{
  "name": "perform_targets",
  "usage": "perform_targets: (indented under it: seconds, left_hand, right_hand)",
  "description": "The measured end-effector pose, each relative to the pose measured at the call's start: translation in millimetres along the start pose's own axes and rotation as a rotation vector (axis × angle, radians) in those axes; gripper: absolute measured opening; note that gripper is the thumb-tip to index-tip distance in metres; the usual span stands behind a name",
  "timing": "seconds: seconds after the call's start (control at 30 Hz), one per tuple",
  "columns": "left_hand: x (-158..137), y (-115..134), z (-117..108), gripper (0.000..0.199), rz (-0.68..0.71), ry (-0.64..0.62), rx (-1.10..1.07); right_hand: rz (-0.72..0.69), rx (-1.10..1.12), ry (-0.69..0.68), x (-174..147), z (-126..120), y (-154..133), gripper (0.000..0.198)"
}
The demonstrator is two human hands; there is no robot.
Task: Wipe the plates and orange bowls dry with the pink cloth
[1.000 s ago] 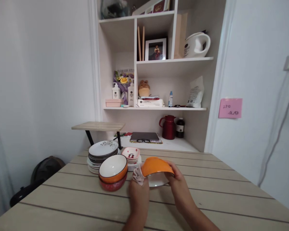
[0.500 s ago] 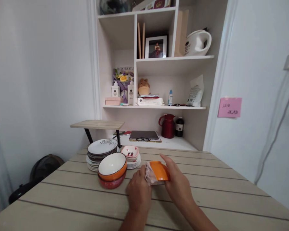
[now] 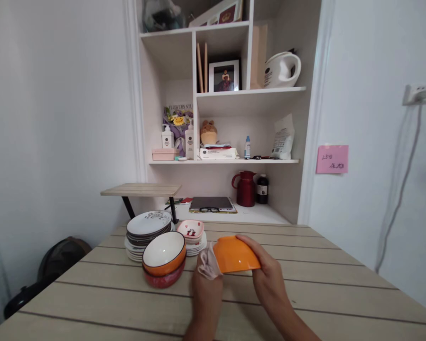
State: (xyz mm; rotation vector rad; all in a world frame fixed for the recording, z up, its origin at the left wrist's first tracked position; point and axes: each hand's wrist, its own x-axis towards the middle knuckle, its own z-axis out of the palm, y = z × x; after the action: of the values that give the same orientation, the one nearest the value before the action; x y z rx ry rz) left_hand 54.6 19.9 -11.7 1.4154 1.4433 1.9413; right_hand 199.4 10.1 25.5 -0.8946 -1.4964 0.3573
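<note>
An orange bowl (image 3: 237,255) is tipped on its side above the table, its glossy outer wall facing me. My right hand (image 3: 266,267) grips it at the right, fingers closed over the rim and base. At the bowl's left side, my left hand (image 3: 206,286) is closed on a pale pinkish cloth (image 3: 209,263) that touches the bowl; its fingertips are hidden. Left of my hands, an orange bowl with a white inside (image 3: 164,253) rests in a red bowl (image 3: 165,277). Behind them are a stack of plates (image 3: 148,222) and small square dishes (image 3: 190,229) on white plates (image 3: 198,247).
The slatted wooden table (image 3: 341,279) reaches to a white shelf unit (image 3: 248,162). A small raised wooden stand (image 3: 140,189) is at the back left. A red jug (image 3: 246,189), a dark bottle (image 3: 262,188) and a laptop (image 3: 212,204) sit behind the table.
The cloth has moved off the bowl's outside to its left edge, baring more orange. The bowl has turned in my right hand. The camera view has shifted slightly.
</note>
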Motion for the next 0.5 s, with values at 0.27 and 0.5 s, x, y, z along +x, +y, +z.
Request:
perform_targets:
  seconds: [0.27,0.5]
  left_hand:
    - [2,-6,7,0.07,-0.436,-0.147,-0.329]
    - [8,-3,-4,0.046,-0.347,0.016,-0.212]
  right_hand:
    - [0.383,0.469,0.007,-4,16,-15,0.045]
    - [0.363,0.33,-0.056,1,19,4,0.043]
